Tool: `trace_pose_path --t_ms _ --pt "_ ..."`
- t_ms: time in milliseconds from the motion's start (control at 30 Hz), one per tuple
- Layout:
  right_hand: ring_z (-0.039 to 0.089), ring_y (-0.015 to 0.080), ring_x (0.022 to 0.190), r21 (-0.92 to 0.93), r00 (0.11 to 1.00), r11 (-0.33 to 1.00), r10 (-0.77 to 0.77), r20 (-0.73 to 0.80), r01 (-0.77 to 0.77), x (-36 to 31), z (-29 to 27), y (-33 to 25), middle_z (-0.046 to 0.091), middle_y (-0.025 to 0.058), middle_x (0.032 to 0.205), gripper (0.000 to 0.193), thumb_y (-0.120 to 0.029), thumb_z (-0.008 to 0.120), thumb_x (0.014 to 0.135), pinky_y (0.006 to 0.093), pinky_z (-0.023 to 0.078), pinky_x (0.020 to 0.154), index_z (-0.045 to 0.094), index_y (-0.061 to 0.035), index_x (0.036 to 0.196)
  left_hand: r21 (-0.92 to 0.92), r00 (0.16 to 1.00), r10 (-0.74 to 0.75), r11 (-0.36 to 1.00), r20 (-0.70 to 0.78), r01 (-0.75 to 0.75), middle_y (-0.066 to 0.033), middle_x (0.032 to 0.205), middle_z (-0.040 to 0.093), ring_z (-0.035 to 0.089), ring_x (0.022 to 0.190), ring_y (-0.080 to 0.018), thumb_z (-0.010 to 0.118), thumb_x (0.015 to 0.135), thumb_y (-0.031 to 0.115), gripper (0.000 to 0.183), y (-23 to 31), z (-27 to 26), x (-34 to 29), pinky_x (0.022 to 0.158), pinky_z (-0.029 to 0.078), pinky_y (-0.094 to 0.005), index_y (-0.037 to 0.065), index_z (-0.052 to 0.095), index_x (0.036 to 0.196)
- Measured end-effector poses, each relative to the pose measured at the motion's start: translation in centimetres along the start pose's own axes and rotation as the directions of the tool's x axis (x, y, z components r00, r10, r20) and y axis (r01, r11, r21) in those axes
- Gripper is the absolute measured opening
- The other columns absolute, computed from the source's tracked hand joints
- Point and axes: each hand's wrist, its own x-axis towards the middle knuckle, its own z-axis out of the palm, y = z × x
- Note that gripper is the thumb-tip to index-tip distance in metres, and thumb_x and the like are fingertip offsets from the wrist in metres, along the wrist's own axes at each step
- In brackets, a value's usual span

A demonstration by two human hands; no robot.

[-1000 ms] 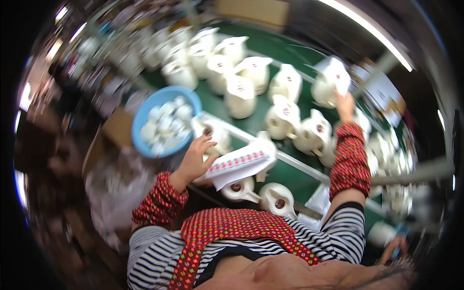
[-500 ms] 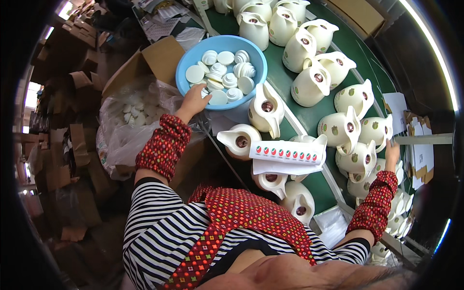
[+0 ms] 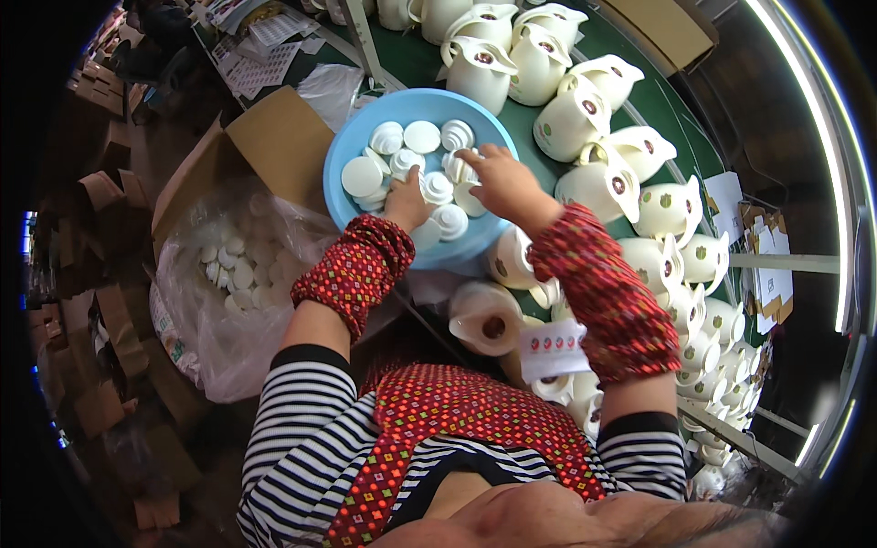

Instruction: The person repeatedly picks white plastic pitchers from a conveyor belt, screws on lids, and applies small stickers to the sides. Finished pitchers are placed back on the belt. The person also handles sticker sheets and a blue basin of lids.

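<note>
A light blue basin (image 3: 331, 190) holds many round white stepped lids (image 3: 422, 137), some upside down. My left hand (image 3: 407, 203) is inside its near part, fingers bent together among the lids; what they hold is hidden. My right hand (image 3: 504, 183) reaches over the basin's right side, its curled fingers closed on a white lid (image 3: 455, 167). Just right of the basin and below my right forearm stand cream jugs, one a jug (image 3: 486, 320) with an open top. A white label strip with red round marks (image 3: 554, 347) lies across the jugs, partly behind my right sleeve.
Rows of cream jugs (image 3: 481, 73) stand on the green table (image 3: 653, 96) at the far side and right. At left, an open cardboard box (image 3: 285, 142) holds a clear plastic bag (image 3: 228, 338) of white lids. A metal post (image 3: 358, 36) rises behind the basin.
My right hand has come from the jugs at the far right over to the basin. My left hand has moved deeper among the lids. The view has shifted, and the label strip is partly covered.
</note>
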Motion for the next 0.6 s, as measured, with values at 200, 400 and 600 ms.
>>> trace_pose_path --t_ms 200,400,600 --pt "0.058 0.0413 0.121 -0.368 0.969 0.924 0.181 0.169 -0.108 9.2 11.7 3.1 0.052 0.0129 0.137 0.043 -0.027 0.063 0.097 0.0569 0.056 0.090 0.062 -0.0287 0.140 -0.053 1.000 -0.023 0.998 0.000 0.023 -0.0364 0.127 0.060 0.062 0.118 -0.0501 0.086 0.079 0.037 0.089 0.9 -2.2 0.7 0.099 0.052 -0.0527 0.006 0.041 0.150" --pt "0.062 0.0396 0.116 -0.228 0.953 0.953 0.241 0.182 -0.198 11.3 13.1 3.5 0.051 0.0103 0.141 0.044 -0.035 0.073 0.088 0.0490 0.060 0.090 0.070 -0.0254 0.131 -0.012 0.999 0.046 0.999 0.022 -0.046 -0.0321 0.114 0.068 0.066 0.111 -0.0501 0.072 0.085 0.030 0.060 -1.6 -2.7 2.8 0.095 0.054 -0.0547 0.013 0.055 0.139" --pt "0.066 0.0409 0.120 -0.139 0.725 0.737 0.676 0.131 -0.661 9.8 19.0 4.1 0.060 0.0239 0.139 0.045 -0.036 0.062 0.098 0.0536 0.058 0.092 0.066 -0.0090 0.134 -0.374 0.961 0.271 0.897 0.049 -0.234 -0.0212 0.121 0.071 0.069 0.115 -0.0375 0.074 0.086 0.018 0.059 -0.3 -6.8 2.2 0.099 0.053 -0.0447 0.012 0.054 0.141"
